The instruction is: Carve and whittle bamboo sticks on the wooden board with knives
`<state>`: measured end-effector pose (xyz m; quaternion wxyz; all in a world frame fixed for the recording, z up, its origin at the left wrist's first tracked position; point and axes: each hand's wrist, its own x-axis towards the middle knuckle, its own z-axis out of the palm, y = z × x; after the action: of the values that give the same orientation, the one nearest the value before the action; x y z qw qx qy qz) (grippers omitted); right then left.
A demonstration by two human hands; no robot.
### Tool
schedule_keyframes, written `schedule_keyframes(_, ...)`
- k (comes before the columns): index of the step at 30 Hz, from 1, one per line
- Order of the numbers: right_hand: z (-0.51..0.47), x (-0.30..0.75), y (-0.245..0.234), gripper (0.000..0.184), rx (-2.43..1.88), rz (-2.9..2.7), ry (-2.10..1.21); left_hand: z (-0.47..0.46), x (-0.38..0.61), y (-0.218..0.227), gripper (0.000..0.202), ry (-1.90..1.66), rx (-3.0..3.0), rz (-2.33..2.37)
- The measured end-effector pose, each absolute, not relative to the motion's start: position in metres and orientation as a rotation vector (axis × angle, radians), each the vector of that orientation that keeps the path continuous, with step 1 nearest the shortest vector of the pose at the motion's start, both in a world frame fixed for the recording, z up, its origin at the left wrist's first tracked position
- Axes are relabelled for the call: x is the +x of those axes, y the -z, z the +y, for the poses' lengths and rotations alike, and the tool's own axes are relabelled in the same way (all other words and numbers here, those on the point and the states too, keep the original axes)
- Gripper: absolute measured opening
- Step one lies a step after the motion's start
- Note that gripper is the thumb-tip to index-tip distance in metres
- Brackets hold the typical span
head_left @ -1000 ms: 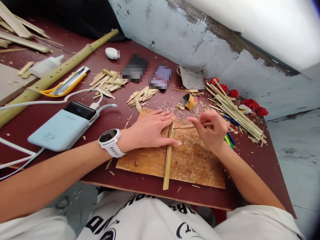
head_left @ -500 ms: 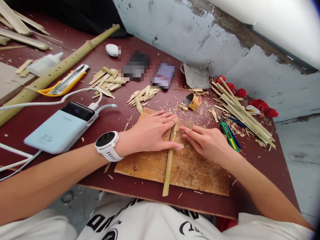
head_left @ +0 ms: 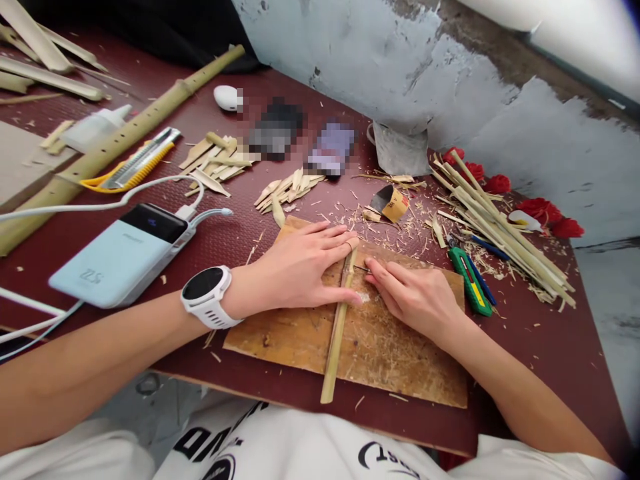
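On the dark red counter [head_left: 550,347], a bamboo flute [head_left: 150,115] lies slantwise at the far left, with a light blue power bank [head_left: 100,263] and a yellow utility knife [head_left: 143,160] near it. Further right are 2 piles of bamboo chips [head_left: 217,160]. The left hand [head_left: 300,267], fingers extended and thumb apart, rests flat across the upper part of a bamboo strip [head_left: 336,347], which lies lengthwise on a wooden board [head_left: 400,353], its near end past the edge. The right hand [head_left: 420,293] is closed around a thin tool [head_left: 361,269], its metal tip at the strip's right edge. Beyond lie a green utility knife [head_left: 470,283] and a bundle of bamboo sticks [head_left: 505,233].
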<state>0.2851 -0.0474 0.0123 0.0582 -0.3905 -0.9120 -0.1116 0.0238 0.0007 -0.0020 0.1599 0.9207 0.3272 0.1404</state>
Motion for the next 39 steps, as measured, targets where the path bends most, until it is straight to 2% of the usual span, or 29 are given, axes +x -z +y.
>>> schedule_keyframes(11,-0.058,0.29,-0.016,0.032,-1.266,-2.697,0.559,0.003,0.022,0.003,0.094,-0.425,2.659,0.889)
schedule_keyframes(13,-0.06,0.291,-0.017,0.03,-1.31,-2.614,0.514,0.003,0.02,0.0,0.09,-0.485,2.69,0.89)
schedule_keyframes(18,-0.062,0.288,-0.021,0.029,-1.36,-2.548,0.388,-0.011,0.022,-0.017,0.058,-0.696,2.778,0.983)
schedule_keyframes(21,-0.064,0.286,-0.023,0.034,-1.405,-2.543,0.351,-0.019,0.027,-0.022,0.057,-0.576,2.865,1.088)
schedule_keyframes(26,-0.073,0.282,-0.025,0.051,-1.508,-2.605,0.29,-0.019,0.027,-0.016,0.03,-0.492,2.817,1.016)
schedule_keyframes(31,-0.084,0.279,-0.024,0.063,-1.544,-2.657,0.128,-0.015,0.025,-0.012,0.03,-0.535,2.78,0.933)
schedule_keyframes(39,-0.085,0.273,-0.025,0.053,-1.483,-2.605,-0.124,-0.017,0.027,-0.008,0.019,-0.466,2.951,0.882)
